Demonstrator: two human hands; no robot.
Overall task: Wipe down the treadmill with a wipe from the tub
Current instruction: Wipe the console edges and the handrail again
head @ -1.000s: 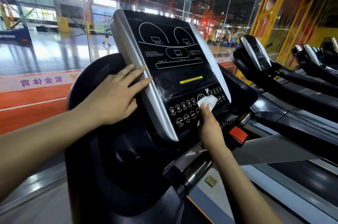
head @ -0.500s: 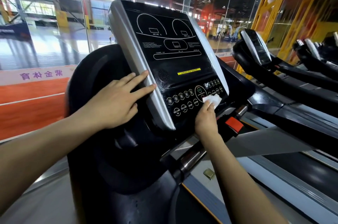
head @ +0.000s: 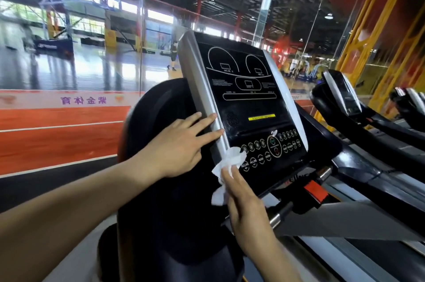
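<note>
The treadmill console (head: 248,97) is a black panel with a silver frame, tilted toward me. My right hand (head: 246,208) presses a crumpled white wipe (head: 230,162) against the lower left corner of the button area, by the silver edge. My left hand (head: 181,146) lies flat on the console's left silver rail, fingers spread, holding nothing. A red safety clip (head: 315,191) sits below the console on the right. The tub is not in view.
A second treadmill (head: 345,97) stands close on the right, with more behind it. Glass panels and yellow steel posts (head: 368,35) rise ahead. Beyond the glass are an orange running track (head: 57,139) and a sports court.
My right hand has slid the wipe left along the button rows, from the right side to the lower left corner. The view has shifted left and up. My left hand stays on the rail.
</note>
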